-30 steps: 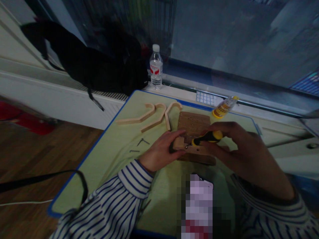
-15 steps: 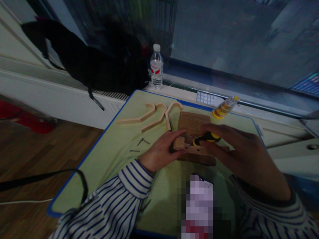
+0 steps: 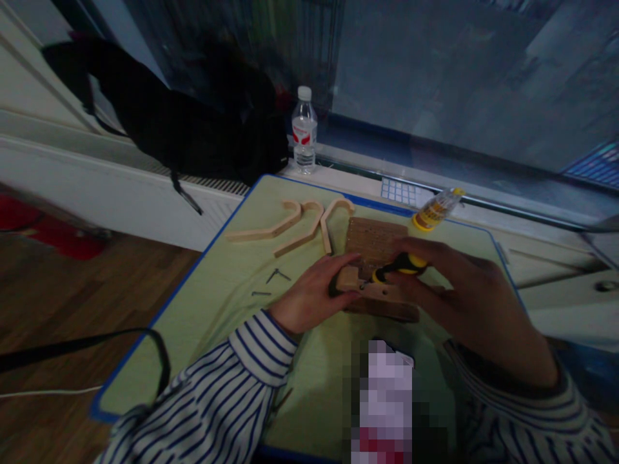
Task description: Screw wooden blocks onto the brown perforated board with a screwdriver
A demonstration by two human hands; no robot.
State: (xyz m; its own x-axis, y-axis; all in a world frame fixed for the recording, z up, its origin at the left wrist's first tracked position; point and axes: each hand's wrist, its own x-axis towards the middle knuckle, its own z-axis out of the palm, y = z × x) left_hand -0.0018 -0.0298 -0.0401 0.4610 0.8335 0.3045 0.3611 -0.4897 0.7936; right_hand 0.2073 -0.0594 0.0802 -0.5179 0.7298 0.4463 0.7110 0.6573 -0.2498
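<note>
My left hand is closed round the left end of a pale wooden piece with holes in it. Under that piece lies a brown wooden board. In my right hand is a yellow-and-black screwdriver, its handle pinched between thumb and fingers. The tool points left and down at a screw in the pale piece; how deep the screw sits is too small to tell. Left of my left hand, several loose screws lie on the table. Beyond them rest three bent wooden hooks.
A clear tapered container with a yellow cap and base stands at the table's back right. On the sill are a water bottle and a black bag. A pixelated phone-like object lies near the front of the blue-edged table.
My right hand has shifted slightly to the left and turned a little on the screwdriver handle. My left hand keeps its hold on the wooden piece.
</note>
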